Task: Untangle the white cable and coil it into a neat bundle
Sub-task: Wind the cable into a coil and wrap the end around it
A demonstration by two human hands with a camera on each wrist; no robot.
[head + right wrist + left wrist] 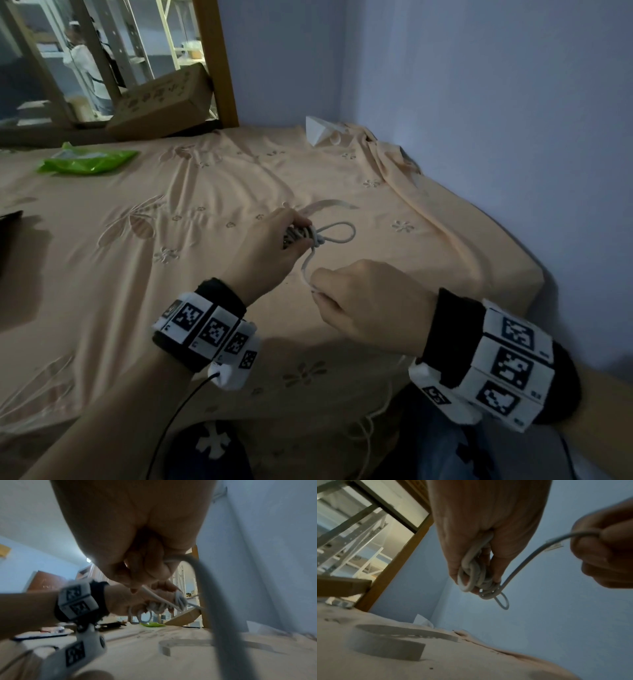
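The white cable [337,233] is bunched into a small coil inside my left hand [274,246], held above the bed. A free loop sticks out to the right of that hand. From the coil a short strand curves down to my right hand [363,298], which pinches it near its end. In the left wrist view the coil [476,573] lies wrapped between my curled fingers, and the strand [530,557] arcs over to the right hand's fingers [590,550]. In the right wrist view my right hand [145,572] pinches the cable [154,595], with the left hand behind it.
A peach bedsheet [171,257] covers the bed below both hands. A roll of tape [388,642] lies on it under the hands. A green packet [89,161] and a cardboard box [161,102] sit at the far left. The blue wall [479,102] runs along the right.
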